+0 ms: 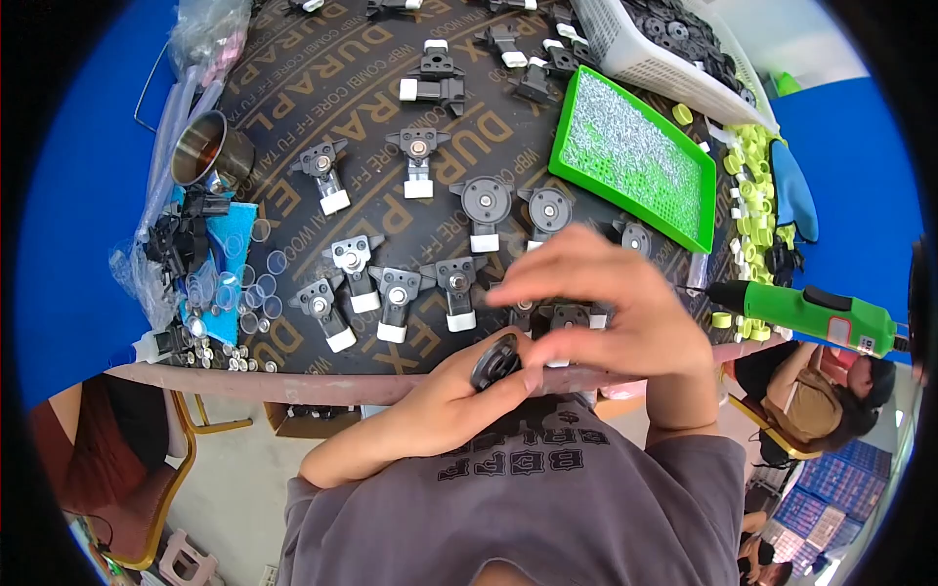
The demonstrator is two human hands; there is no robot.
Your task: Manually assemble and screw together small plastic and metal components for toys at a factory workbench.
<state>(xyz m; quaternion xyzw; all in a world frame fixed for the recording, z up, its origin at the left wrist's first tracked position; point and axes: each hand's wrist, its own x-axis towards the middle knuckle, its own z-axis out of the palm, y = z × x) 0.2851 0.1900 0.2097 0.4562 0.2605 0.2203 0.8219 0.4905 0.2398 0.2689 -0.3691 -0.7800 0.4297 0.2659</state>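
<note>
My left hand [451, 400] is closed round a black round plastic disc [495, 363] close to the table's near edge. Just right of it hovers my right hand [625, 308], its thumb and forefinger apart and nothing visible between them. The right thumb tip is near my left fingertips; I cannot tell whether they touch. Beyond my hands stand black plastic fittings with white ends, such as one fitting [457, 290] by my left hand and a disc-topped fitting [486, 207] farther off. More fittings are partly hidden under my right hand.
A green tray [561, 146] of small metal pieces lies at the right, before a white basket [625, 49] of black parts. A green electric screwdriver [821, 311] and yellow-green rings [752, 205] are far right. At left are a metal cup [234, 161] and clear rings [266, 283].
</note>
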